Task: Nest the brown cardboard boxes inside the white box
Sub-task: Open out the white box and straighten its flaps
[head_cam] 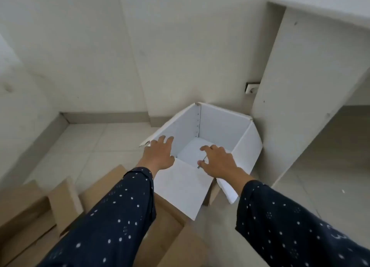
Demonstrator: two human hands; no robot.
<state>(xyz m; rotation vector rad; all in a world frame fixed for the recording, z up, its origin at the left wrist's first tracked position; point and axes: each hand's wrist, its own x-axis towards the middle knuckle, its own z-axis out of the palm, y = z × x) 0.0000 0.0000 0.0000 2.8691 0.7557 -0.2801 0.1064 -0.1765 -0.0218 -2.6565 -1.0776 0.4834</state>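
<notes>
So far nothing is nested, as far as I can judge: the white box [218, 126] stands open on the tiled floor [84, 142], pushed into the corner where the wall [100, 56] meets a pale cabinet panel [300, 86], and its inside shows only a bare white bottom. The brown cardboard boxes [66, 202] are all outside it, lying at the lower left and under my arms, close against the white box's near flap. Everything is still to do — each brown box has to go in.

My left hand [158, 154] reaches to the left wall of the white box, fingers spread and apart, resting at or just over the rim; I cannot tell if it truly presses. My right hand [218, 160] hovers over the near edge of the opening, fingers loosely curled and apart, clamped on nothing that I can make out. A thin dark line shows by the thumb, too small to name.

The white box looks like smooth coated board, stiff, with crisp folds and a row of small dots, perhaps staples, down its far inner corner. Its flaps splay outward; the left one has a torn, ragged tip. The brown boxes are plain matte corrugated card, flaps open and leaning, duller and softer-looking than the white. The floor tiles are glossy and pale, the wall flat and scuffed — my sleeves [120, 216] are dark blue cloth with small white dots
</notes>
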